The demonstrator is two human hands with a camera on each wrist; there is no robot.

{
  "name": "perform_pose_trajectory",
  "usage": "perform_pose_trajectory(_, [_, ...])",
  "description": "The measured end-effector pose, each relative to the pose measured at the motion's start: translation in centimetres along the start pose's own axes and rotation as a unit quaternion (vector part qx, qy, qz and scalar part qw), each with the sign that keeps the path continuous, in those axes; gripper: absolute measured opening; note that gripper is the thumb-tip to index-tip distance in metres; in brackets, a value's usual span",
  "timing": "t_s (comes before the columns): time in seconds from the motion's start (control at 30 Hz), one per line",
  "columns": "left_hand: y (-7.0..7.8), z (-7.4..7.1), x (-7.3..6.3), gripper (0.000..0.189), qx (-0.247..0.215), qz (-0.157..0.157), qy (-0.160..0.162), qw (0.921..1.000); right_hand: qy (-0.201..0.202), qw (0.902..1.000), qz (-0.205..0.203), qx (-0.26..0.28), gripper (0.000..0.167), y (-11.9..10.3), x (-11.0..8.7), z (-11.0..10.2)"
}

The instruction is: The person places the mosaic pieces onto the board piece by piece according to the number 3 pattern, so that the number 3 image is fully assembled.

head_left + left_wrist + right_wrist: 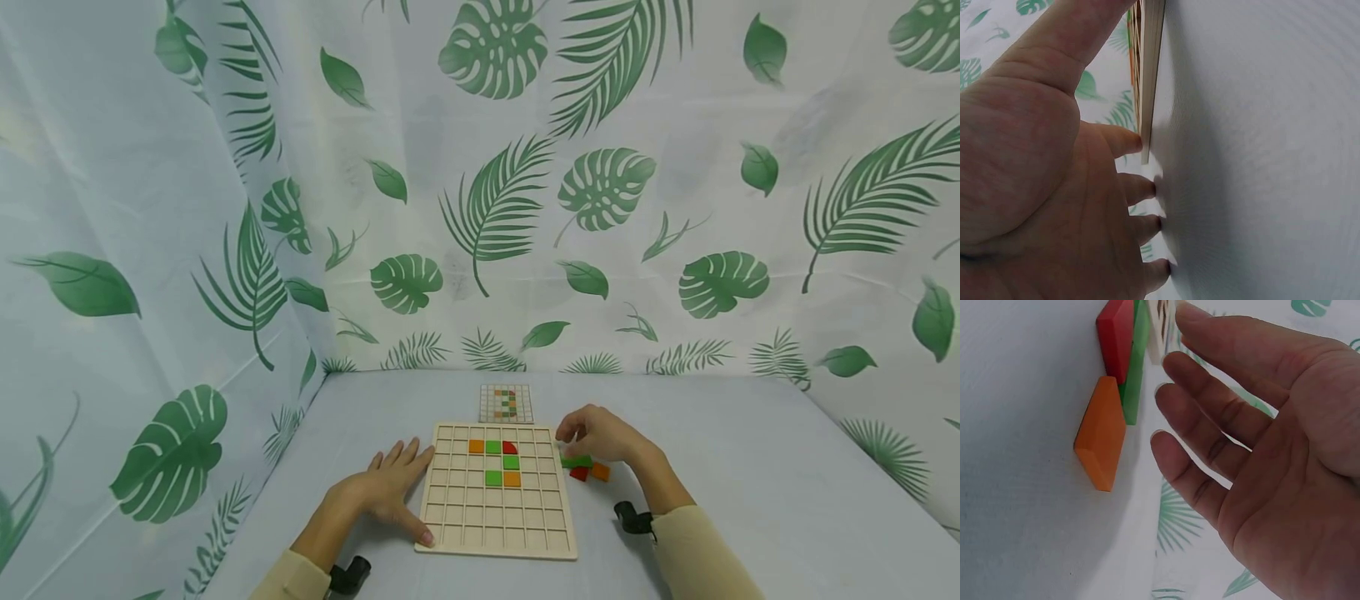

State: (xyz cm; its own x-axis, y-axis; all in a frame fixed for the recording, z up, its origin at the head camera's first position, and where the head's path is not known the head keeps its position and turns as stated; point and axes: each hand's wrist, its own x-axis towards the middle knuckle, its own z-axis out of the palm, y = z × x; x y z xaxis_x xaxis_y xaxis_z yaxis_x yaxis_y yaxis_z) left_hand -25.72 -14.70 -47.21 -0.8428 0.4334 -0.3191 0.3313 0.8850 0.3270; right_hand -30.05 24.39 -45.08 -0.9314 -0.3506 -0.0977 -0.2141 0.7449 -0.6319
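A wooden grid board (465,508) lies on the table, with orange, green and red pieces set in several of its upper squares. Along its left edge, my left hand (386,492) is spread out, thumb at the near corner and forefinger at the rim; the other fingertips touch the table in the left wrist view. Off the board's right edge, my right hand (600,433) hovers over loose pieces with its fingers loosely bent. Below those fingers are a green piece (1135,394), a red piece (1116,337) and an orange piece (1101,434). Nothing shows between the fingers.
Behind the board lies a small card (491,407) printed with a grid and a coloured pattern. A leaf-patterned curtain (510,325) closes off the table's back and left side. The pale tablecloth (750,467) extends right of the loose pieces.
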Motion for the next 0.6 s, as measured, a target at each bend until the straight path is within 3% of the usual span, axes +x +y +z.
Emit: perform_pose_trajectory(0.6, [-0.13, 0.08, 0.09, 0.138, -0.004, 0.0, 0.004, 1.0, -0.014, 0.9995, -0.013, -0.024, 0.014, 0.8, 0.36, 0.71])
